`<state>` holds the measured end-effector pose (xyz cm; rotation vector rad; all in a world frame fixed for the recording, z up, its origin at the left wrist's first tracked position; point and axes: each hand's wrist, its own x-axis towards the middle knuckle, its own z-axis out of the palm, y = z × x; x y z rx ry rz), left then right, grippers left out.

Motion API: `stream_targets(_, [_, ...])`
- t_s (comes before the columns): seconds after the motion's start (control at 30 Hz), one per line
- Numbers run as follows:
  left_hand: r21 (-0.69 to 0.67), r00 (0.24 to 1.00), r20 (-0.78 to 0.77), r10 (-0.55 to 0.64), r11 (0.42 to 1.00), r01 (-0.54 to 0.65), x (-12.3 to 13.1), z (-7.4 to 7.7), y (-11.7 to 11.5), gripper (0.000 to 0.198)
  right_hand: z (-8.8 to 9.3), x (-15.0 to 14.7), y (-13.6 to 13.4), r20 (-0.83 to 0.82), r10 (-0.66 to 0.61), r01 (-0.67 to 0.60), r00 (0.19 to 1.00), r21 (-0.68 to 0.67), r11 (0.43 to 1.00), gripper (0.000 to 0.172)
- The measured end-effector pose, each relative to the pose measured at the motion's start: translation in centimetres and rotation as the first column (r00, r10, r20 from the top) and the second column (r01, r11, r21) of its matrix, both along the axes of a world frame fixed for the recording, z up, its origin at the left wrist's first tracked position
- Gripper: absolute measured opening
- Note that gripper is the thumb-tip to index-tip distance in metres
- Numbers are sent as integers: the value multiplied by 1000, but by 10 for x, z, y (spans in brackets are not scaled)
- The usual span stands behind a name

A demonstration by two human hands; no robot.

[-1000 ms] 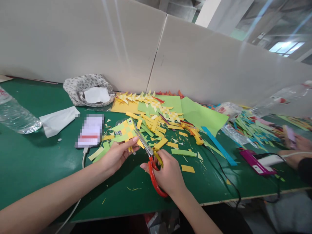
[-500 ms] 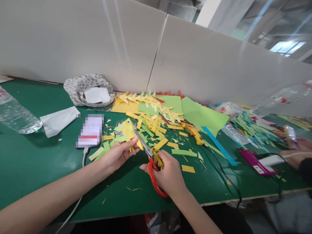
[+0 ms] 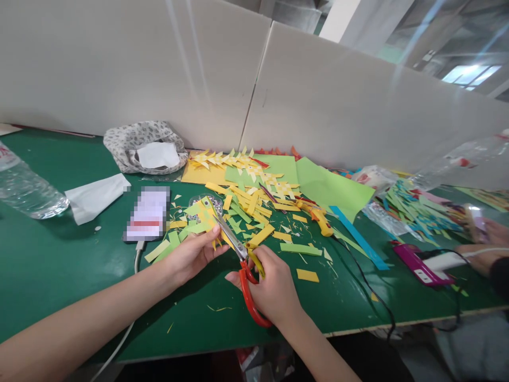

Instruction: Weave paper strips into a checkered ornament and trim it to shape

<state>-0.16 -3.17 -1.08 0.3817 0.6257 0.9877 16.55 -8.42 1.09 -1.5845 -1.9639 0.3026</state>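
My left hand [image 3: 201,252] pinches a small woven paper fish [image 3: 207,215] in yellow and green strips, with a round eye at its top end. In my right hand [image 3: 274,284] is a pair of scissors [image 3: 234,239] with red handles. Their blades point up and left and lie against the fish. Just behind the fish, a container of googly eyes [image 3: 217,204] is partly hidden. Loose yellow and green paper strips [image 3: 254,204] lie around both hands.
A phone [image 3: 148,212] on a cable lies to the left, near a water bottle [image 3: 29,183]. Behind are woven paper fish [image 3: 254,170] and green sheets [image 3: 334,183]. A yellow glue gun [image 3: 320,218], a purple power strip [image 3: 419,265] and another person's hand [image 3: 495,233] are at right.
The paper fish has turned and moved slightly left in my left hand. My right hand and the scissors have shifted a little left.
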Motion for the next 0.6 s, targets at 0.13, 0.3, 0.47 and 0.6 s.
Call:
stream_targets(0.13, [56, 999, 13, -52, 997, 51, 1, -2, -1, 20, 1, -1, 0, -15, 2, -2, 1000, -38, 999, 35])
stream_targets(0.3, [47, 995, 36, -98, 994, 97, 1, -1, -2, 23, 0, -3, -3, -34, 17, -19, 999, -65, 998, 32])
stream_targets(0.47, [28, 989, 88, -117, 993, 115, 2, -3, -3, 23, 1, -5, -3, -40, 16, -20, 999, -104, 994, 31])
stream_targets(0.6, [49, 984, 106, -146, 989, 141, 2, -4, -3, 22, 1, -6, -3, -38, 23, -28, 999, -132, 991, 31])
